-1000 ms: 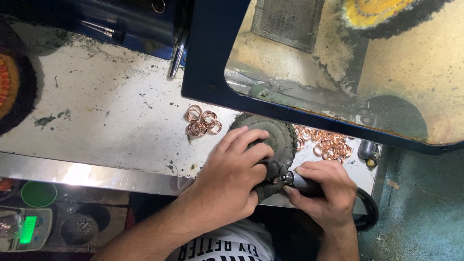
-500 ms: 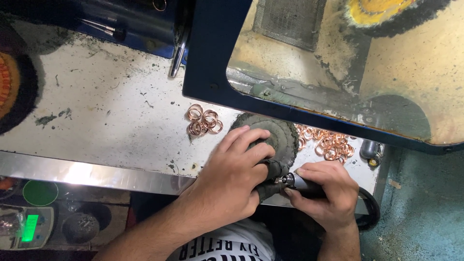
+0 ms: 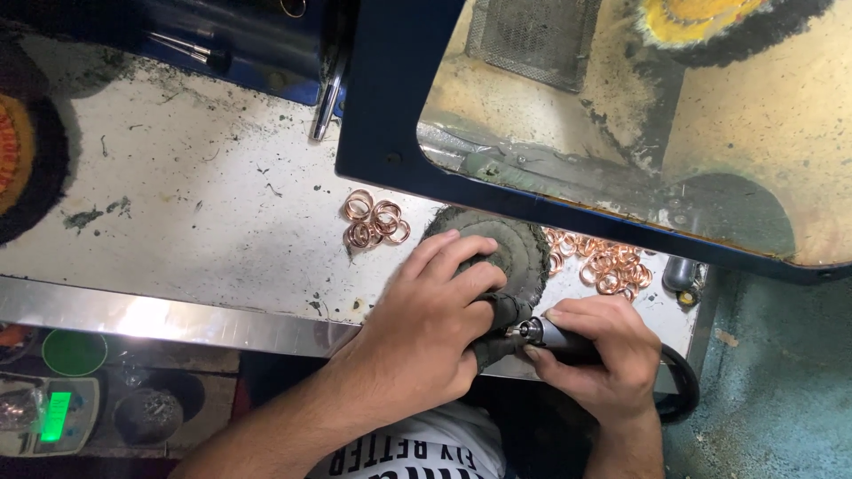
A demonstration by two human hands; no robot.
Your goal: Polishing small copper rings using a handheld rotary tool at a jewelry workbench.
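Note:
My left hand (image 3: 426,328) rests over a round dark buffing pad (image 3: 506,248) at the bench's front edge, its blackened thumb and fingertips pinched around something small that I cannot make out. My right hand (image 3: 599,359) grips a dark pen-shaped rotary tool (image 3: 550,337), whose metal tip points left into the left hand's fingertips. A black cable (image 3: 679,390) runs from the tool around the right wrist. A small pile of copper-coloured rings (image 3: 373,222) lies left of the pad; a larger pile (image 3: 603,262) lies to its right.
The dirty white bench top (image 3: 195,213) has a shiny metal front edge (image 3: 160,315). A dark blue frame with a stained clear shield (image 3: 621,124) overhangs the back. A black and orange wheel (image 3: 27,151) sits far left. A small scale with a green display (image 3: 49,417) stands below.
Both hands stay in place at the pad. The tool tip and the left fingers shift only slightly.

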